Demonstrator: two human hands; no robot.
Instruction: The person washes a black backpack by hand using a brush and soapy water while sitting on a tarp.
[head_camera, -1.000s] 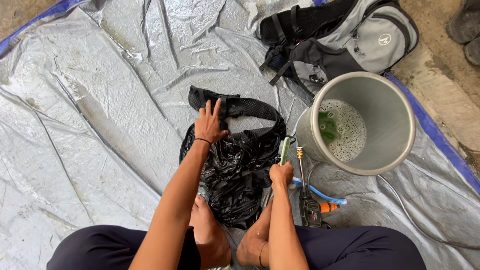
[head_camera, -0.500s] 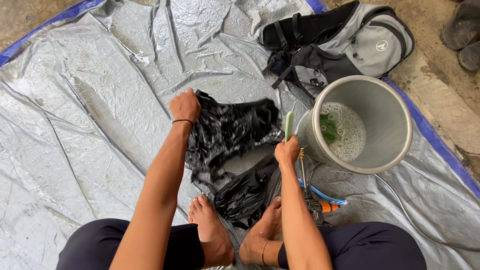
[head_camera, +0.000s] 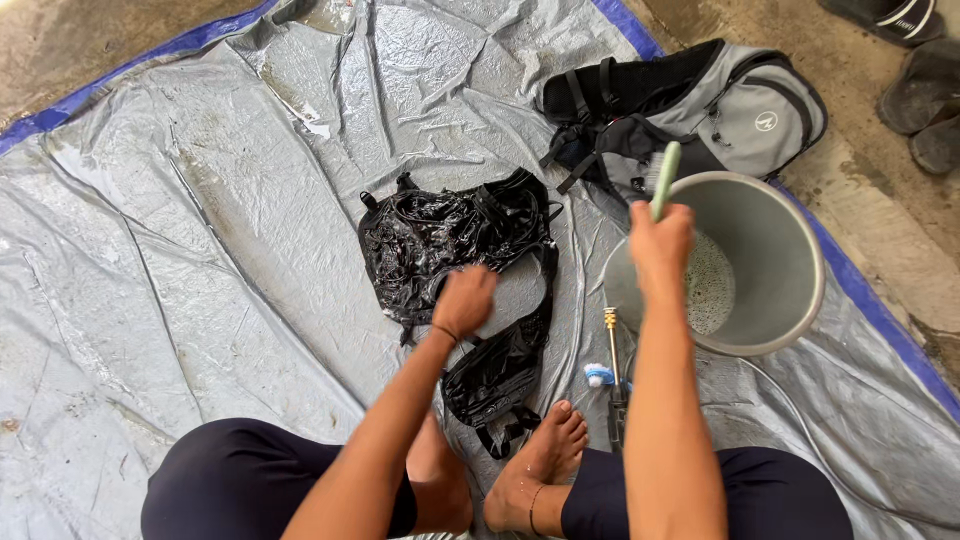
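A wet black bag (head_camera: 455, 240) with straps lies spread on a grey tarp (head_camera: 180, 230) in front of my bare feet. My left hand (head_camera: 463, 300) is closed into a loose fist just above the bag's lower middle, holding nothing that I can see. My right hand (head_camera: 660, 243) is raised over the near rim of a grey bucket (head_camera: 770, 270) and grips the handle of a pale green brush (head_camera: 664, 180), which sticks up from the fist. Soapy water sits in the bottom of the bucket.
A grey and black backpack (head_camera: 720, 110) lies beyond the bucket at the tarp's blue edge. A spray nozzle with a brass tip (head_camera: 611, 350) and hose lies beside my right foot. Dark sandals (head_camera: 925, 110) rest on the concrete at far right.
The black bag has been flipped open and spread further from me. My left hand let go of it and drew back. My right hand rose with the brush toward the bucket.
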